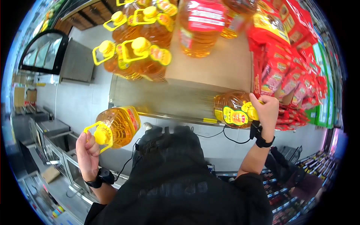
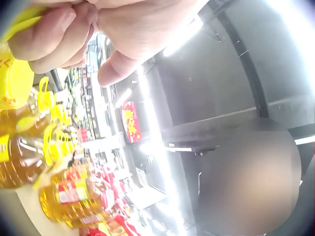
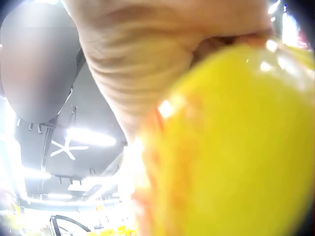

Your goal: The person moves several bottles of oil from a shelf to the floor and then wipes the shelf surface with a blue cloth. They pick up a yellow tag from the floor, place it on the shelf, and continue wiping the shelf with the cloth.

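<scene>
Hands (image 1: 88, 155) grip yellow-capped bottles (image 1: 119, 127), one seemingly at shelf's edge (image 1: 161, 115).

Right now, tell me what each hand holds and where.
Left hand: clear plastic bottle of golden liquid, by its yellow loop handle. Right hand: similar bottle, at its yellow-capped end.

Yellow-handled amber bottle (image 1: 122, 126) tilted above the floor (image 1: 84, 108); yellow-capped amber bottle (image 1: 227, 102) tilted beside red packets (image 1: 291, 117)
</scene>
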Demonstrator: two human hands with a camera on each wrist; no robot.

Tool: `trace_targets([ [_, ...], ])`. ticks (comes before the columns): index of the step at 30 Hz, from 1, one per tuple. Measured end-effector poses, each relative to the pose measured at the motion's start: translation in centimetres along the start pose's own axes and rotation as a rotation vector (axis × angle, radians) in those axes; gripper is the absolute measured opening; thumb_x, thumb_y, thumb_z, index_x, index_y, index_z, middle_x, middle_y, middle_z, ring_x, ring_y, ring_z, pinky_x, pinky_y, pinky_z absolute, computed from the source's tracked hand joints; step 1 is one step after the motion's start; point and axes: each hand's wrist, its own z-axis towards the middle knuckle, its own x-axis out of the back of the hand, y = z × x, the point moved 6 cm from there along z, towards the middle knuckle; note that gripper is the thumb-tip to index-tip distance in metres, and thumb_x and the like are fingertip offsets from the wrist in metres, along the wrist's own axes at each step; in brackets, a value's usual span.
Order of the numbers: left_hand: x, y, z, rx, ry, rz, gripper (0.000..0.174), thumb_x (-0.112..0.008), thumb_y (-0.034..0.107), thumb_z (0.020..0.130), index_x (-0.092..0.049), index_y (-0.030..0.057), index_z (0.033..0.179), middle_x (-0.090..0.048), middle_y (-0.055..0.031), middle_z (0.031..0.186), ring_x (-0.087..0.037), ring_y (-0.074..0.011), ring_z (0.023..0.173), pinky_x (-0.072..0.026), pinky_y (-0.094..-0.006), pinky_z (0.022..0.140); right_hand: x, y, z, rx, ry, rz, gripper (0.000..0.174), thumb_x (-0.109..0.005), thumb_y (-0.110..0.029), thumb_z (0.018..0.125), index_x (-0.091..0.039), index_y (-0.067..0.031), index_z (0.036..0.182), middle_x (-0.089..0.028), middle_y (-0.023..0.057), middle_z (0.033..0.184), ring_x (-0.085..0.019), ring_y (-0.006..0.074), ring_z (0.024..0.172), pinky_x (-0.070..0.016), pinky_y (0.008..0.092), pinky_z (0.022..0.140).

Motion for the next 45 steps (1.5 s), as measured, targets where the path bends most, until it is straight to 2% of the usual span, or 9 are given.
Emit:
trace_targets([
  [2,3.5,0.7,0.0,-0.001,0.059,-0.102,0.023,-0.046,0.029,0.102,-0.047,0.0114,0.089,-0.029,0.0085,0.062,-0.021,-0.0013,0.047,-0.0172,-0.0189,0.04,-0.4,-1.4,-0.2,-0.042,-0.094,0.129,0.045,-0.08,-0.026,0.077,-0.055,0.0044,0.054,-0.042,0.0038,0.043,-0.038,0.0071,0.042,-0.0304,0.0291,0.042],
  [7,12.5,1.2,-0.6,-0.044,0.223,-0.17,0.022,-0.049,0.03,0.101,-0.048,0.0115,0.089,-0.03,0.0088,0.063,-0.023,-0.0012,0.048,-0.0186,-0.0189,0.042,-1.4,-4.4,-1.7,-0.079,-0.186,0.26,0.044,-0.075,-0.018,0.084,-0.054,0.0033,0.052,-0.042,-0.0075,0.048,-0.035,0.0016,0.047,-0.0227,0.0241,0.043],
  [12,21.8,-0.2,-0.2,-0.024,0.333,-0.202,0.021,-0.052,0.03,0.1,-0.048,0.012,0.09,-0.032,0.0094,0.063,-0.023,-0.0006,0.048,-0.02,-0.0186,0.043,-0.6,-10.0,-4.9,-0.123,-0.244,0.397,0.045,-0.068,-0.02,0.091,-0.053,-0.0015,0.053,-0.042,-0.006,0.051,-0.033,0.002,0.048,-0.0223,0.0243,0.045],
  [23,40.6,-1.8,0.9,0.068,0.456,-0.29,0.022,-0.057,0.03,0.097,-0.049,0.0137,0.086,-0.033,0.0102,0.061,-0.025,-0.0008,0.046,-0.0197,-0.0195,0.042,-4.8,-36.2,-11.8,0.145,-0.387,0.806,0.032,-0.06,-0.023,0.094,-0.062,0.0066,0.08,-0.059,0.0101,0.065,-0.038,0.0072,0.05,-0.029,0.0205,0.048],
  [28,46.8,0.0,-0.1,0.025,0.522,-0.273,0.019,-0.056,0.028,0.097,-0.05,0.0132,0.088,-0.031,0.0102,0.061,-0.025,-0.0004,0.047,-0.0182,-0.0193,0.042,-12.6,-49.7,-16.2,0.408,-0.535,0.861,0.03,-0.058,-0.02,0.094,-0.057,0.0038,0.076,-0.061,0.0135,0.069,-0.044,0.0104,0.051,-0.0359,0.0242,0.05],
  [31,49.7,1.1,-1.1,-0.016,0.608,-0.296,0.019,-0.055,0.027,0.098,-0.049,0.0129,0.087,-0.032,0.0097,0.061,-0.025,-0.0004,0.047,-0.0183,-0.0196,0.042,-18.8,-56.2,-18.5,0.319,-0.711,0.86,0.034,-0.061,-0.022,0.09,-0.066,0.0097,0.082,-0.065,0.0128,0.07,-0.051,0.0102,0.056,-0.0378,0.0234,0.052],
  [36,53.9,2.6,-3.5,-0.086,0.709,-0.37,0.016,-0.055,0.025,0.097,-0.048,0.0122,0.09,-0.033,0.0103,0.062,-0.027,0.0007,0.048,-0.0179,-0.0188,0.042,-29.5,-66.7,-22.6,0.306,-1.101,0.841,0.048,-0.052,-0.031,0.09,-0.065,0.0143,0.102,-0.055,0.0036,0.069,-0.036,0.0062,0.058,-0.0271,0.0213,0.054],
  [40,56.8,4.2,-3.6,-0.079,0.796,-0.358,0.019,-0.055,0.025,0.098,-0.047,0.0132,0.086,-0.032,0.0099,0.062,-0.026,0.0003,0.047,-0.0183,-0.0187,0.041,-39.3,-72.4,-25.3,-0.008,-1.468,1.034,0.044,-0.052,-0.029,0.094,-0.058,0.008,0.117,-0.051,-0.0024,0.079,-0.036,0.0025,0.062,-0.0283,0.0185,0.056],
  [45,61.0,5.4,-1.4,-0.012,0.883,-0.374,0.021,-0.055,0.03,0.098,-0.049,0.0132,0.086,-0.033,0.0101,0.062,-0.025,-0.0003,0.047,-0.0204,-0.0192,0.042,-53.3,-75.0,-26.4,-0.432,-1.59,1.198,0.024,-0.052,-0.033,0.094,-0.049,-0.0097,0.097,-0.039,-0.0052,0.07,-0.037,0.0062,0.06,-0.0337,0.0242,0.06],
])
